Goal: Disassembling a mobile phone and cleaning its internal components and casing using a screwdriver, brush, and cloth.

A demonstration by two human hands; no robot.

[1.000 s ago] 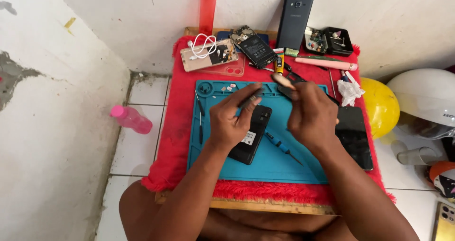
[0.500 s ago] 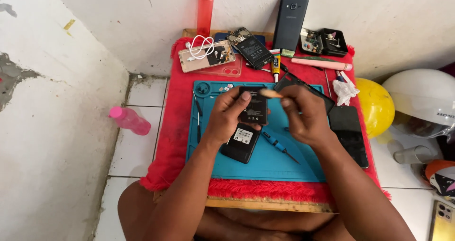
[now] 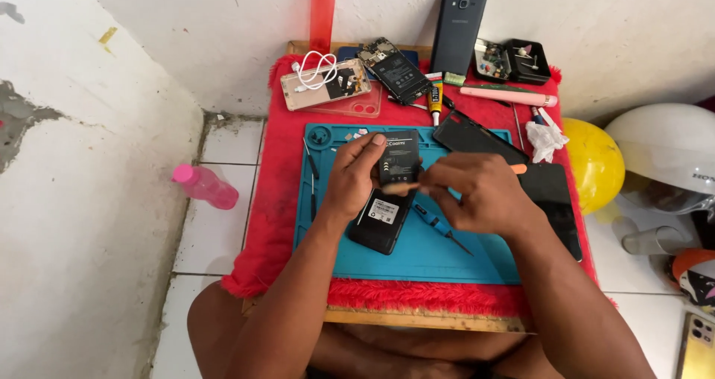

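Note:
My left hand (image 3: 356, 176) holds a flat black phone battery (image 3: 398, 158) upright by its left edge, above an opened black phone (image 3: 381, 219) that lies on the blue work mat (image 3: 424, 252). My right hand (image 3: 477, 193) pinches the battery's lower right corner; an orange pry tool tip (image 3: 519, 169) pokes out behind its fingers. A blue-handled screwdriver (image 3: 441, 227) lies on the mat just under my right hand.
A red cloth (image 3: 275, 200) covers the small wooden table. Opened phones, a white cable (image 3: 316, 70), a glue tube (image 3: 435, 100) and a parts tray (image 3: 514, 60) lie at the back. A pink bottle (image 3: 205, 185) stands on the floor left; helmets (image 3: 663, 155) sit right.
The battery has been lifted off the open phone and raised higher between both hands. My right hand has moved from the phone's top edge down to the battery's lower corner.

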